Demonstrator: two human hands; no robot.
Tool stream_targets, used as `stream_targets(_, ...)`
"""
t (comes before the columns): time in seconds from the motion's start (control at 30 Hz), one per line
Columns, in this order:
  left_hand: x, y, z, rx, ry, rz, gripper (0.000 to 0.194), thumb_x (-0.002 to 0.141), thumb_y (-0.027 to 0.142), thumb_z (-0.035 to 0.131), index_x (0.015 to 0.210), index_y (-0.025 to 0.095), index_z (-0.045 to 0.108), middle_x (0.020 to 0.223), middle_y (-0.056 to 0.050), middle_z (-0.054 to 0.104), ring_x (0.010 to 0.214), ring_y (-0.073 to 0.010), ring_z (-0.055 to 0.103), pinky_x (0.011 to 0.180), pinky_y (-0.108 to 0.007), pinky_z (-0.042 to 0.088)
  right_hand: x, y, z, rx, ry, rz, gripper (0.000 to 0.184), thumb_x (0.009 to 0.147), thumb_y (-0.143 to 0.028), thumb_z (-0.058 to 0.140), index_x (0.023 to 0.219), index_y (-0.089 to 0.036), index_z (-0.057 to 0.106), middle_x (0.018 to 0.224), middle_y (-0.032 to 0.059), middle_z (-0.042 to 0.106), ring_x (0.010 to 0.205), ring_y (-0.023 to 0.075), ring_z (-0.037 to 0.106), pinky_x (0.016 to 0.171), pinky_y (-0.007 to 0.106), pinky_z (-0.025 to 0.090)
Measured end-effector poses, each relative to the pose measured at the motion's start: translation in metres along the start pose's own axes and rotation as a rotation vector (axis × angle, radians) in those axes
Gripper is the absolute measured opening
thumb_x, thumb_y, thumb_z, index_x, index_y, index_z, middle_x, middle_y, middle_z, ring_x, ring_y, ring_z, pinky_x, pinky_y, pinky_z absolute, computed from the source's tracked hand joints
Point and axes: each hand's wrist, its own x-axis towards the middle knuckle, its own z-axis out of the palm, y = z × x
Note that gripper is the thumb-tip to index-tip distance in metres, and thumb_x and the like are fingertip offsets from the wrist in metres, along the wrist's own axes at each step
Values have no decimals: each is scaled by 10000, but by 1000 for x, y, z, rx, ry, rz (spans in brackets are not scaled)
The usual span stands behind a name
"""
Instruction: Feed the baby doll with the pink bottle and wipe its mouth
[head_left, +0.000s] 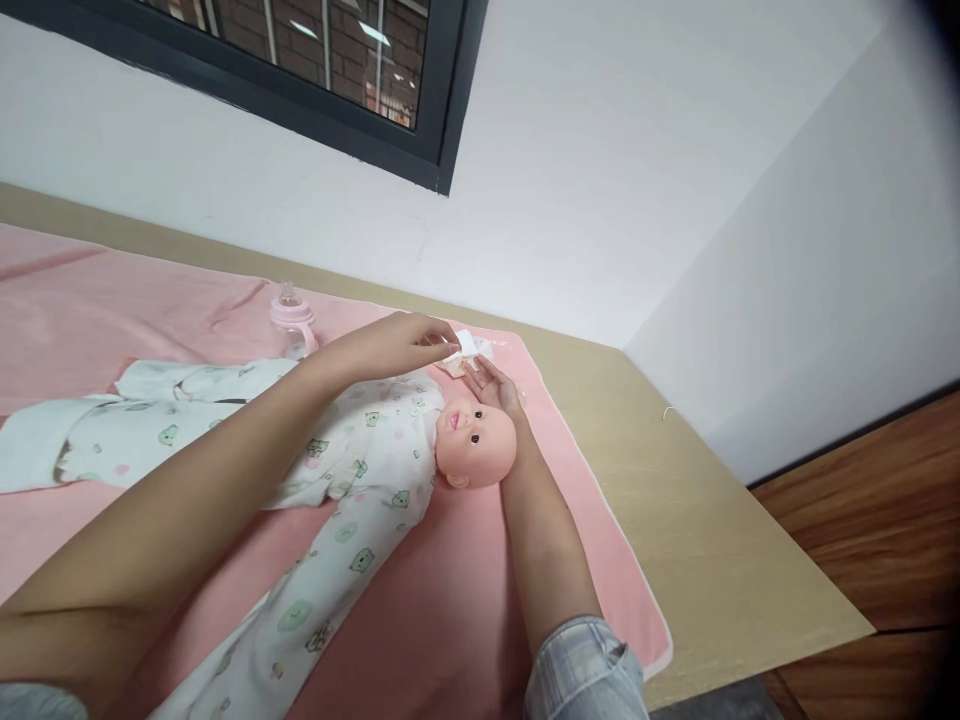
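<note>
Doll (375,440) and white thing (466,345) both lie on the pink blanket, close to our hands. White wall (600,200) fills the upper part of our view. Against it stands our desk (675,500), its pale top showing along the wall and at the right. Over the desk we have the blanket (435,610), its rounded corner pointing towards the lower right. High on the left, a dark-framed window (459,90) sits in the wall.

Our doll lies on its back, legs to the left and head to the right, dressed in white with green animal prints; one sleeve stretches towards us at the bottom. We reach our left arm across its body, and our right forearm runs past the crown of its head.

Our left hand (409,345) is loosely curled over the near edge of the white thing; we cannot tell whether its fingertips pinch it. Our right hand (493,385) is spread palm up beyond the head, fingertips just beside the white thing. Behind the doll we see a pink-collared bottle (291,310). White thing itself is too small to make out, packet or wipe.
</note>
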Motion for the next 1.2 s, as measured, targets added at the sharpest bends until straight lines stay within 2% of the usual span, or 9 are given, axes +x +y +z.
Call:
stream_targets(0.1, -9, -5, -2, -79, 81, -29, 377, 959, 484, 483, 1085, 222, 723, 1122, -19, 733, 1022, -234, 660, 832, -289, 477, 6, -3, 0, 22, 14, 2, 207, 889, -153, 548, 1053, -160, 675, 1184, 62, 706, 1086, 138, 698, 1088, 286, 513)
stream_targets(0.33, -14, -17, -12, -110, 147, -46, 365, 946, 487, 523, 1068, 215, 734, 1104, -15, 735, 1015, -225, 661, 802, -286, 486, 12, -5, 4, 31, 15, 23, 226, 912, -133, 504, 1031, -146, 697, 1137, 63, 721, 1028, 112, 705, 1032, 243, 545)
stream_targets(0.5, -14, -21, -14, -55, 156, -62, 370, 940, 472, 508, 1071, 212, 737, 1102, -26, 735, 1006, -238, 662, 785, -300, 486, 7, -12, 9, -8, -45, 14, 263, 910, -155, 492, 1052, -177, 713, 1163, 40, 709, 917, 74, 690, 935, 186, 567)
stream_targets(0.63, -13, -20, -12, -65, 152, -98, 382, 923, 477, 521, 1111, 210, 720, 1109, -41, 732, 1006, -243, 673, 774, -294, 503, -3, -30, 17, -115, -153, -73, 245, 877, -209, 551, 1032, -211, 741, 1282, 16, 668, 896, 73, 666, 857, 167, 570)
stream_targets(0.77, -12, -22, -9, -45, 169, -108, 433, 898, 465, 548, 1207, 185, 663, 1189, -68, 703, 1061, -257, 663, 859, -312, 507, -20, -55, 38, -364, -286, -121, 224, 837, -299, 637, 1009, -227, 761, 1358, 20, 631, 896, 100, 653, 838, 214, 565)
stream_targets(0.9, -12, -26, -4, 6, 228, -95, 567, 862, 446, 586, 1364, 185, 550, 1354, -86, 610, 1152, -276, 614, 964, -340, 475, -45, -82, 70, -681, -429, -102, 302, 821, -404, 712, 1053, -219, 766, 1292, 60, 662, 907, 134, 663, 902, 286, 552)
stream_targets(1.03, -10, -30, -2, 45, 240, -83, 720, 814, 486, 631, 1445, 177, 470, 1461, -110, 514, 1205, -300, 566, 993, -359, 447, -77, -101, 103, -938, -530, -166, 351, 866, -485, 677, 1090, -230, 762, 1340, 61, 607, 950, 132, 661, 1000, 340, 525)
stream_targets(1.13, -7, -29, -4, 45, 197, -60, 664, 779, 530, 650, 1341, 186, 562, 1382, -90, 584, 1165, -301, 575, 940, -341, 450, -99, -106, 122, -1028, -592, -231, 349, 895, -500, 641, 1110, -252, 760, 1307, 45, 603, 982, 133, 653, 1009, 336, 527)
stream_targets(1.2, -6, -27, -6, 35, 140, -55, 540, 776, 538, 642, 1190, 192, 647, 1185, -67, 681, 1028, -283, 620, 831, -318, 458, -109, -107, 132, -1071, -636, -258, 342, 914, -498, 617, 1117, -262, 759, 1274, 43, 612, 991, 135, 649, 999, 333, 532)
